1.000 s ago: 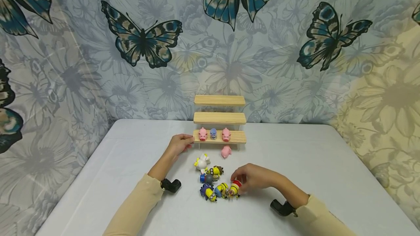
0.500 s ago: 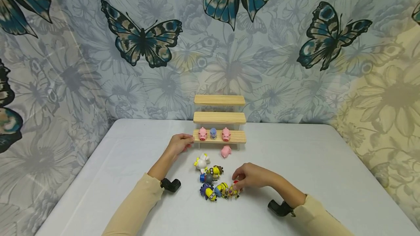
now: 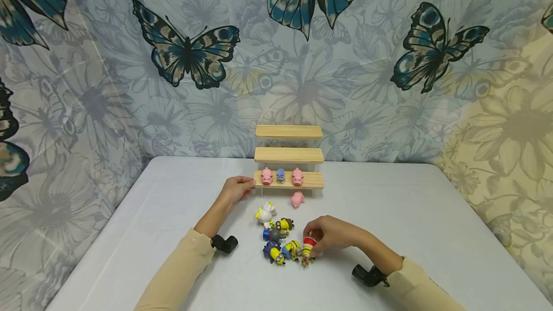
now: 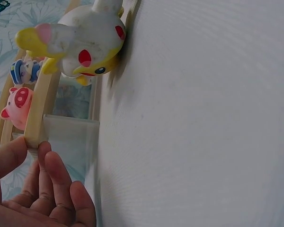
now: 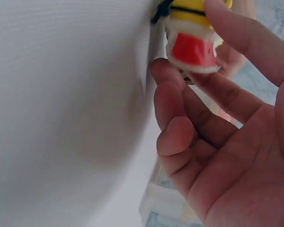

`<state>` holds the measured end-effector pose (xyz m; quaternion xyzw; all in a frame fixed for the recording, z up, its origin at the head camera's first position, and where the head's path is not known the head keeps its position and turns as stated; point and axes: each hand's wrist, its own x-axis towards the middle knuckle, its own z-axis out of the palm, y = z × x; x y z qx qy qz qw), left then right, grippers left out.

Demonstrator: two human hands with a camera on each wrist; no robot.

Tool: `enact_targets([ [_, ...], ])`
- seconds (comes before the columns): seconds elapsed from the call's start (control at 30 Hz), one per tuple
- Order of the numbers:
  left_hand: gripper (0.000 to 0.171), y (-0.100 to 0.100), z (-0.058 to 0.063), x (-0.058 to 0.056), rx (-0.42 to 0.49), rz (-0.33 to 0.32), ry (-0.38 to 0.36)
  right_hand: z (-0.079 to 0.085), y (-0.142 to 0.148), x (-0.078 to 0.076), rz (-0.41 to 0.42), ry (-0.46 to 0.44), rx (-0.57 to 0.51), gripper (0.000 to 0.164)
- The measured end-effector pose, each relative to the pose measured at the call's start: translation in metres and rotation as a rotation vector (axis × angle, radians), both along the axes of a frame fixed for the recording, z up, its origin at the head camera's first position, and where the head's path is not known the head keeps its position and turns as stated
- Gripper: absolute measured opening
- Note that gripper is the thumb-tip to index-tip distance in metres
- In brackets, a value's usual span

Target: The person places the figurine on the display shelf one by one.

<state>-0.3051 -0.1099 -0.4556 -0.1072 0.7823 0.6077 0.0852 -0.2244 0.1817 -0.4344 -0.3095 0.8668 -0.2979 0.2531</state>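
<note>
My left hand (image 3: 235, 190) pinches the left end of the lowest board of a three-tier wooden display stand (image 3: 317, 182); in the left wrist view the thumb lies on one face and fingers behind the board (image 4: 40, 111). My right hand (image 3: 331, 232) holds a yellow minion figurine (image 3: 308, 248) with a red-and-white end between thumb and fingers. The right wrist view shows the figurine's red patch (image 5: 194, 49) near the fingertips. Beside it lie a yellow-and-blue minion (image 3: 291, 249) and a purple-haired minion (image 3: 275, 253).
Two pink pig figurines (image 3: 267, 176) flank a small blue figurine (image 3: 281, 175) on the lowest board. Another pink figurine (image 3: 297, 199) lies before the stand. Nearer are a white-and-yellow figurine (image 3: 266, 213), a brown-topped minion (image 3: 283, 225) and a grey-and-blue figurine (image 3: 274, 235).
The right hand has turned the red-and-white minion figurine, so its red end now points toward the stand. My left hand stays on the board.
</note>
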Motion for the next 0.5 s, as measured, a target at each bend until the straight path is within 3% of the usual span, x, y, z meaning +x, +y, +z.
enact_targets([
  [0.2,0.029,0.0001,0.0003,-0.0002,0.001,0.0,0.0,0.0019,-0.0016,0.0004,0.018,0.011,-0.007,0.035],
  [0.5,0.029,0.0,0.0002,0.0001,-0.002,-0.001,0.0,0.0023,0.0004,0.0005,0.028,-0.052,-0.064,0.028],
])
